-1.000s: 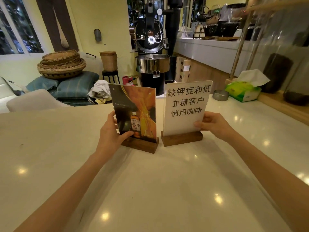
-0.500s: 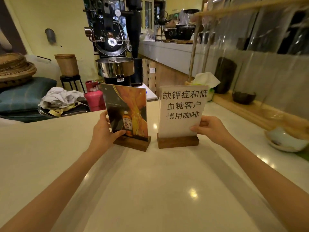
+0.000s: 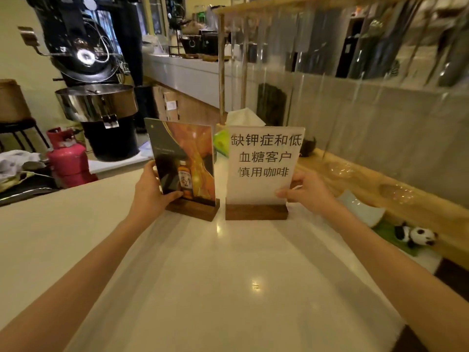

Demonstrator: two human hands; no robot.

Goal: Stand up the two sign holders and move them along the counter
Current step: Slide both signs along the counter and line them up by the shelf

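Two sign holders stand upright side by side on the pale counter (image 3: 228,288), each on a dark wooden base. The left sign holder (image 3: 193,158) shows a bottle on an orange and dark picture; my left hand (image 3: 149,194) grips its left edge, thumb across the front. The right sign holder (image 3: 264,163) is a white sheet with black Chinese writing; my right hand (image 3: 307,191) holds its lower right edge. The two bases sit a small gap apart.
A wooden ledge (image 3: 380,189) with a clear screen runs along the right. A pale dish (image 3: 363,209) and a toy panda (image 3: 416,236) lie near it. A tissue box (image 3: 223,141) stands behind the signs. A coffee roaster (image 3: 96,97) and pink gas cylinder (image 3: 67,158) are beyond the counter's left edge.
The view has swung right along the counter with both signs held upright. The dish and panda have come into sight on the right; the baskets and cushions have left the frame.
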